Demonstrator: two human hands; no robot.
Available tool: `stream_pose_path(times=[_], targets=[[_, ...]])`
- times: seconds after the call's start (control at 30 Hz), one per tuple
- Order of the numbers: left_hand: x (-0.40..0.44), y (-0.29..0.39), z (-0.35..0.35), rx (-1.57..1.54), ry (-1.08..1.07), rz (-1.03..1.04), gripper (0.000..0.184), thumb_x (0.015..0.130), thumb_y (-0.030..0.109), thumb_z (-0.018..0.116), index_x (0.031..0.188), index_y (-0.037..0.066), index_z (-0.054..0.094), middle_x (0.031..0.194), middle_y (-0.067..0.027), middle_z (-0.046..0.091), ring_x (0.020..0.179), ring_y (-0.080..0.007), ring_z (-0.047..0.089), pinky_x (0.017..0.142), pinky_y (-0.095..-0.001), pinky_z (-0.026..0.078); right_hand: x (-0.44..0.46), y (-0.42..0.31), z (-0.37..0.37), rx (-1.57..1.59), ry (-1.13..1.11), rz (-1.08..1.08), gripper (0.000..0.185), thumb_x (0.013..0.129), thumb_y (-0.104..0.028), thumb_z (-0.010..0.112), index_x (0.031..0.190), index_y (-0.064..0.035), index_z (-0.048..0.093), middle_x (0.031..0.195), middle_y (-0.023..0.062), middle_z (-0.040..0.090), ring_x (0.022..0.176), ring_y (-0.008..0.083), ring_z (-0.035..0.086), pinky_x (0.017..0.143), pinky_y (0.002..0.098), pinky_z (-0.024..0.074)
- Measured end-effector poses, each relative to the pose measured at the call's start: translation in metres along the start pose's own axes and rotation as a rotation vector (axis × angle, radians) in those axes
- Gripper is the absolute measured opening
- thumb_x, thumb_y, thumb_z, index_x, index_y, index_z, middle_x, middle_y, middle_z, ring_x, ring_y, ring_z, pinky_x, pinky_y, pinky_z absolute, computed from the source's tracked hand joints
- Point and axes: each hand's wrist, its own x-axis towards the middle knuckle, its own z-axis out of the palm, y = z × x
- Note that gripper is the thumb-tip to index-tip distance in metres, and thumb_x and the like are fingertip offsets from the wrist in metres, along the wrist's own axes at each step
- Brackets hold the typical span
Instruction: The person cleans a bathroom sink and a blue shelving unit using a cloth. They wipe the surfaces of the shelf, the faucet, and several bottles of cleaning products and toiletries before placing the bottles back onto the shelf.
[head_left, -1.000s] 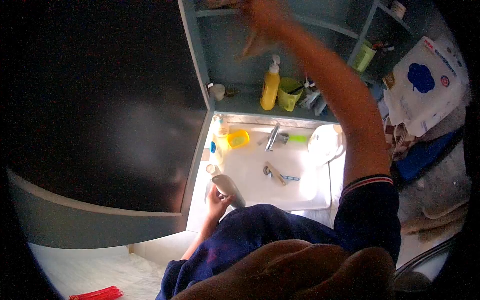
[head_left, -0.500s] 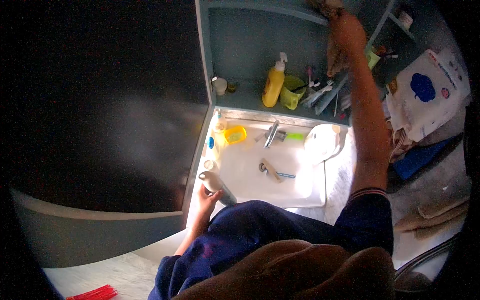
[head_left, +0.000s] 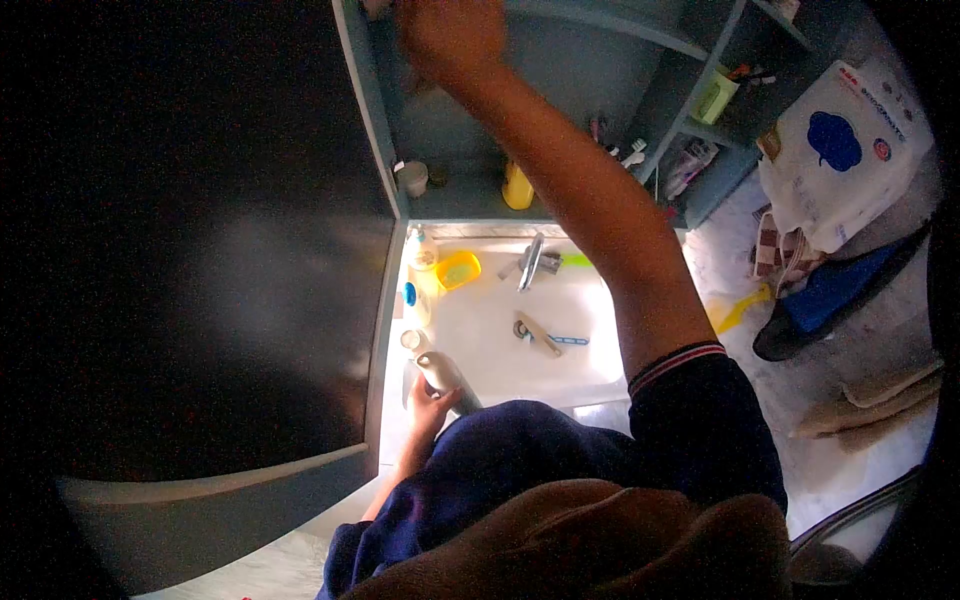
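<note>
Bottle point(head_left: 445, 378) at the near left of the sink point(head_left: 470, 365), held in the left hand point(head_left: 430, 408), razor point(head_left: 570, 341) in the sink, yellow dish point(head_left: 458, 270) at its back left, right hand point(head_left: 455, 38) raised by the cabinet point(head_left: 590, 75), its grip impossible to tell.

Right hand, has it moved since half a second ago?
Yes. Your right hand has moved left: it was near the upright divider on the right and is now beside the left side panel.
</note>
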Motion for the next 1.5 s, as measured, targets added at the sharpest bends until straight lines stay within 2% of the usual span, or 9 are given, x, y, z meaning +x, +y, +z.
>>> stream_pose_path(times=[0.3,0.47,0.57,0.67,0.77,0.87,1.03,1.2,1.5], targets=[[0.002,0.016,0.002,0.054,-0.001,-0.065,0.050,0.070,0.015,0.080,0.112,0.002,0.056,0.096,-0.0088,0.068,0.086,-0.0185,0.065,0.079,-0.0326,0.051,-0.030,0.072,-0.066,0.166,-0.174,0.090,0.020,0.084,-0.018,0.064,0.092,-0.0006,0.060,0.094,0.0234,0.061,0.093,0.0385,0.059,0.078,0.0482,0.0466],[0.008,0.010,0.005,-0.125,0.017,-0.001,0.049,0.070,0.016,0.081,0.111,0.002,0.057,0.092,-0.0090,0.069,0.084,-0.0178,0.065,0.078,-0.0323,0.051,-0.092,0.185,-0.061,-0.227,0.087,0.127,0.013,0.081,-0.011,0.066,0.089,-0.0023,0.059,0.088,0.0207,0.057,0.083,0.0368,0.058,0.071,0.0524,0.0465],[0.016,-0.007,-0.003,0.049,0.009,-0.035,0.048,0.071,0.015,0.080,0.112,0.002,0.057,0.094,-0.0086,0.068,0.085,-0.0181,0.065,0.078,-0.0322,0.051,-0.098,0.214,-0.081,-0.318,0.108,0.061,0.038,0.084,-0.040,0.062,0.092,-0.0032,0.059,0.087,0.0192,0.061,0.087,0.0413,0.058,0.084,0.0502,0.0455],[0.016,-0.011,-0.004,-0.062,0.019,-0.033,0.045,0.072,0.015,0.079,0.110,0.002,0.057,0.095,-0.0080,0.067,0.085,-0.0181,0.065,0.077,-0.0316,0.051,-0.102,0.209,-0.074,-0.219,0.176,0.258,0.027,0.080,-0.015,0.066,0.100,-0.0007,0.055,0.089,0.0185,0.059,0.090,0.0406,0.056,0.084,0.0520,0.0409],[0.013,-0.015,-0.011,-0.110,0.058,-0.036,0.044,0.074,0.015,0.078,0.110,0.002,0.057,0.095,-0.0077,0.067,0.085,-0.0177,0.064,0.077,-0.0314,0.051,-0.093,0.190,-0.052,-0.190,0.185,0.402,0.028,0.081,-0.017,0.066,0.100,-0.0007,0.055,0.092,0.0186,0.058,0.091,0.0417,0.055,0.084,0.0519,0.0408],[0.014,-0.020,-0.010,-0.157,0.083,-0.093,0.043,0.074,0.014,0.077,0.110,0.001,0.057,0.096,-0.0079,0.067,0.085,-0.0169,0.064,0.076,-0.0316,0.051,-0.076,0.137,-0.042,-0.148,0.279,0.015,0.025,0.083,-0.020,0.064,0.098,-0.0012,0.057,0.089,0.0194,0.060,0.088,0.0426,0.058,0.078,0.0513,0.0447],[0.015,-0.007,0.001,0.033,0.103,-0.065,0.045,0.074,0.018,0.079,0.110,0.001,0.058,0.093,-0.0103,0.067,0.084,-0.0188,0.064,0.078,-0.0330,0.051,-0.048,0.093,-0.032,-0.017,0.533,-0.056,0.016,0.083,-0.011,0.065,0.095,-0.0016,0.061,0.092,0.0209,0.059,0.085,0.0359,0.059,0.072,0.0495,0.0478],[0.011,-0.011,-0.005,-0.061,0.093,-0.112,0.043,0.074,0.014,0.078,0.111,0.002,0.058,0.097,-0.0082,0.067,0.086,-0.0172,0.064,0.078,-0.0315,0.051,-0.069,0.170,-0.086,-0.029,-0.036,0.425,0.020,0.086,-0.017,0.061,0.101,-0.0052,0.067,0.096,0.0188,0.065,0.088,0.0356,0.061,0.073,0.0441,0.0489],[0.007,-0.046,-0.015,-0.082,0.195,-0.160,0.042,0.076,0.017,0.077,0.110,0.000,0.058,0.092,-0.0086,0.067,0.083,-0.0166,0.064,0.075,-0.0305,0.050,-0.075,0.188,-0.073,-0.291,-0.304,0.450,0.039,0.086,-0.047,0.059,0.104,-0.0130,0.068,0.097,0.0182,0.067,0.086,0.0366,0.065,0.075,0.0483,0.0532]])
